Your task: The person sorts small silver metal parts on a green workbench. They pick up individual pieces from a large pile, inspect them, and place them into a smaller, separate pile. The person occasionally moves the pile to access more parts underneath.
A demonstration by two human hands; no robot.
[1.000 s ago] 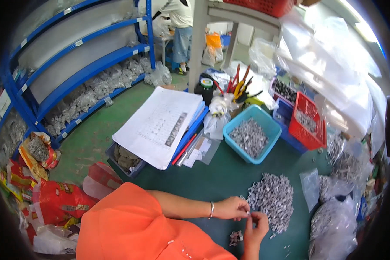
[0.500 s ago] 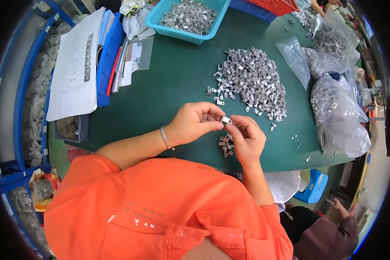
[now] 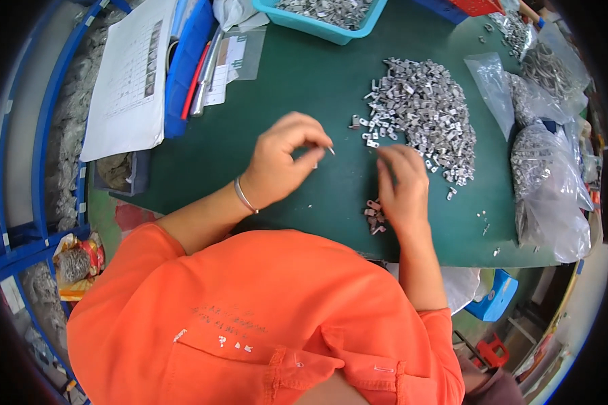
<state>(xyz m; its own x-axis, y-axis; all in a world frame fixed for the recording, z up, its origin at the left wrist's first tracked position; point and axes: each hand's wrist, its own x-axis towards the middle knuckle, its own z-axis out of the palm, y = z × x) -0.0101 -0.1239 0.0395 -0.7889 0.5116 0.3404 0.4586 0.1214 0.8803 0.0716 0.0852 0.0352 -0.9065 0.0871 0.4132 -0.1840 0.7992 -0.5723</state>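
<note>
left hand (image 3: 284,160) — thumb parted, metal sliver (image 3: 331,150) at tip, grip unclear | right hand (image 3: 404,179) — half-curled, hold unclear | holed metal brackets (image 3: 425,111): best handled singly

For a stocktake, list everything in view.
Table: one, green, centre
Heap: one, grey, centre right
Small heap: one, brownish, near edge
Bin: one, teal, top centre
Box: one, blue, top right
Basket: one, red, top right
Papers: one stack, white, left
Tray: one, blue, beside papers
Rods: two, red, silver, beside tray
Tub: one, grey, below papers
Bags: several, clear, right
Sack: one, yellow and red, left
Shelves: several, blue, far left
Plastic items: two, blue, red, lower right
Shirt: one, orange, bottom
Bracelet: one, silver, centre left
Left grip: one, blurred, centre
Right grip: one, blurred, below heap
</note>
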